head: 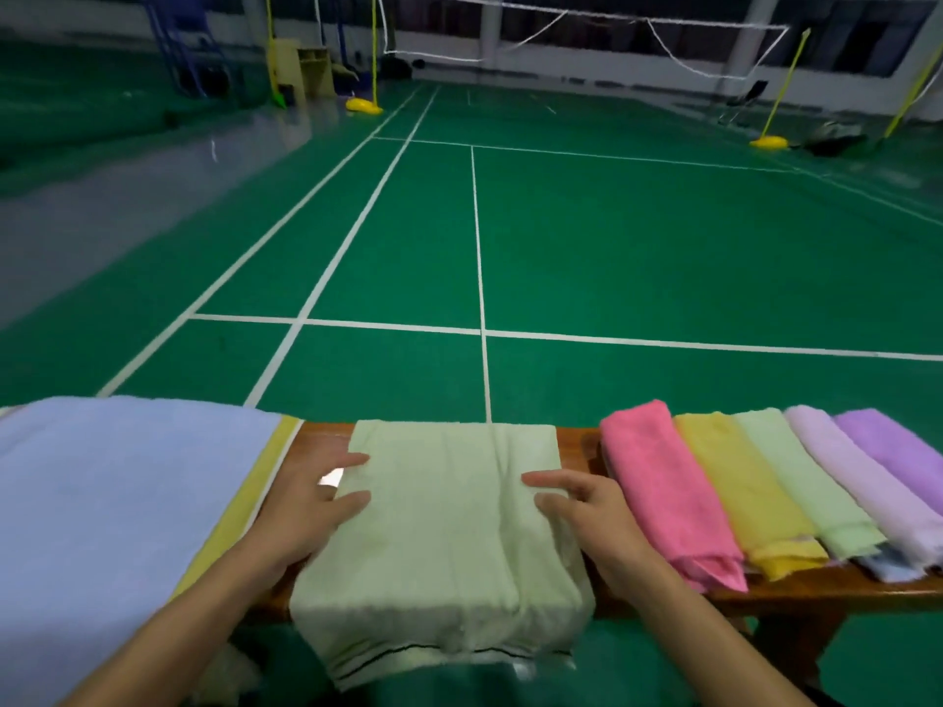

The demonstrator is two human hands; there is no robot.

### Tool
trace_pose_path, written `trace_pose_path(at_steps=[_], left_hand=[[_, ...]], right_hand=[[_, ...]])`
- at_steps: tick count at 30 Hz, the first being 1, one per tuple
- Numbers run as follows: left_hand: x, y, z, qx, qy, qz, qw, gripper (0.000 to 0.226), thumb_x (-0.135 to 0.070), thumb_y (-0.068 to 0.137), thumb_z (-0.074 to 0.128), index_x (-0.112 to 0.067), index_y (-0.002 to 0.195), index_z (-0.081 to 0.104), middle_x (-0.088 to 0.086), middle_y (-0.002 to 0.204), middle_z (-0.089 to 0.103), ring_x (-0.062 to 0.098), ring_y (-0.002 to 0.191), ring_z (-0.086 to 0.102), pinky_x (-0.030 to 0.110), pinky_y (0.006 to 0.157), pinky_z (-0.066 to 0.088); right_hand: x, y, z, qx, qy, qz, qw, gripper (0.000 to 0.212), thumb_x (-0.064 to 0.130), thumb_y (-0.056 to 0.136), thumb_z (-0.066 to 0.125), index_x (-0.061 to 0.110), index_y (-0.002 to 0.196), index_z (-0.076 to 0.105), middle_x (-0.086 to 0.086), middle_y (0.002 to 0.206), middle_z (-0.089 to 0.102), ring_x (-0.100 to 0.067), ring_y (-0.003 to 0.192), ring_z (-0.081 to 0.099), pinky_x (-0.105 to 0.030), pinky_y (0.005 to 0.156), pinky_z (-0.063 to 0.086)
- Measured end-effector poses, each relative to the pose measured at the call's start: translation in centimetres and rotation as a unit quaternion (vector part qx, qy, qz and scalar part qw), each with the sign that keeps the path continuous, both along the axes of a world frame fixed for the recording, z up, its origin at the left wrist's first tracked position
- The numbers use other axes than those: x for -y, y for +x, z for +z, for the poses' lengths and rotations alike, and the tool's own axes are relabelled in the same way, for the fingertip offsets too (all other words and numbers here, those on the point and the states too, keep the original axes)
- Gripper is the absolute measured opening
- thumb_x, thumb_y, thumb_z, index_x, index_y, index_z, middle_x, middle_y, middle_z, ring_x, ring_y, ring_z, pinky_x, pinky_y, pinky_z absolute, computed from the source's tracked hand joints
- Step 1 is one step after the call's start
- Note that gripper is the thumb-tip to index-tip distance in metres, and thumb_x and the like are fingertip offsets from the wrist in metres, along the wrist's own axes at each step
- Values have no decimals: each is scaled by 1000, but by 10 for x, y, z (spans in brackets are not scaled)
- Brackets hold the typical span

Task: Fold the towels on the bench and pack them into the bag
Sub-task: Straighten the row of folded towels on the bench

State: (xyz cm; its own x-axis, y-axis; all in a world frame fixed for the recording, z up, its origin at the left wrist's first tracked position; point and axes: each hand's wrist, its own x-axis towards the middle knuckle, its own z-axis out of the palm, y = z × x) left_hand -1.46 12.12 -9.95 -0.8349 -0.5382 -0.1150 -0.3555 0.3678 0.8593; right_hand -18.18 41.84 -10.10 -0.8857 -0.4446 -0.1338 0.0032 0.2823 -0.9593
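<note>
A pale green towel (439, 533) lies folded across the wooden bench (837, 589), its striped end hanging over the near edge. My left hand (311, 502) rests on the towel's left edge with fingers nearly straight. My right hand (581, 507) touches the towel's right side, fingers extended over a fold. To the right lie folded towels side by side: pink (663, 497), yellow (740, 492), light green (801, 482), lilac (862, 472) and purple (898, 446). No bag is in view.
A large light blue towel (112, 507) over a yellow one (240, 512) covers the bench's left end. Beyond the bench stretches a green badminton court (612, 247) with white lines, nets and yellow posts (375, 53) far off.
</note>
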Motion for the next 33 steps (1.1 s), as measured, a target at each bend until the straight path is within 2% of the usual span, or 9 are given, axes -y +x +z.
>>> trace_pose_path(at_steps=[4,8,11,14,17,21,25,29,33], left_hand=[[-7,13,17,-35,100,25,994,24,-4,92,78,-14,114,78,2,119,73,-8,82,72,10,64,54],[15,17,52,-62,150,41,986,18,-28,83,89,-24,100,84,8,109,79,22,88,73,30,65,55],[25,18,73,-107,199,33,974,48,-32,70,98,-21,112,81,16,95,76,28,75,59,34,62,49],[29,20,95,-163,194,28,967,45,-19,73,89,-15,116,79,16,91,67,29,70,53,38,66,51],[31,20,108,-198,142,25,970,36,-15,77,88,-17,112,82,24,86,61,31,80,55,49,79,51],[30,17,137,-236,23,40,971,30,-10,80,88,-15,109,82,9,88,79,12,72,67,24,64,57],[48,15,171,-226,-155,22,961,20,-17,83,87,-22,102,83,-22,74,72,-1,65,61,10,63,48],[54,10,172,-219,-211,36,952,19,-28,83,88,-26,101,83,-22,82,74,1,75,66,26,68,55],[61,3,161,-180,-218,13,959,31,-26,74,93,-27,104,83,-3,84,77,22,76,72,37,73,62]], right_hand=[[-1,1,14,4,-6,16,1000,28,2,96,70,26,101,85,-3,105,80,-28,90,70,-55,93,56],[-7,-7,33,-75,-37,20,996,27,0,98,68,21,99,85,7,103,80,-8,91,70,-17,74,52],[-17,-15,54,-85,-76,5,993,25,4,101,66,21,103,84,6,103,81,-7,95,72,-21,83,55],[-22,-21,70,-86,-123,-4,989,23,6,101,66,21,102,84,-3,100,80,-17,93,71,-31,82,54],[-22,-26,88,-120,-132,4,984,21,11,100,69,26,107,83,-17,94,75,-26,82,55,-41,75,43],[-24,-29,124,-154,-135,29,978,23,14,100,71,26,117,81,-11,92,73,-21,82,57,-39,78,46],[-17,-35,168,-202,-150,56,966,26,8,96,74,17,120,79,-16,100,80,-16,87,67,-39,87,56],[-15,-39,173,-279,-120,33,952,33,4,90,79,9,123,77,14,85,78,2,75,66,-16,77,54],[-15,-49,159,-354,-29,-32,934,41,8,84,87,11,124,76,6,103,78,6,82,71,-15,83,56]])
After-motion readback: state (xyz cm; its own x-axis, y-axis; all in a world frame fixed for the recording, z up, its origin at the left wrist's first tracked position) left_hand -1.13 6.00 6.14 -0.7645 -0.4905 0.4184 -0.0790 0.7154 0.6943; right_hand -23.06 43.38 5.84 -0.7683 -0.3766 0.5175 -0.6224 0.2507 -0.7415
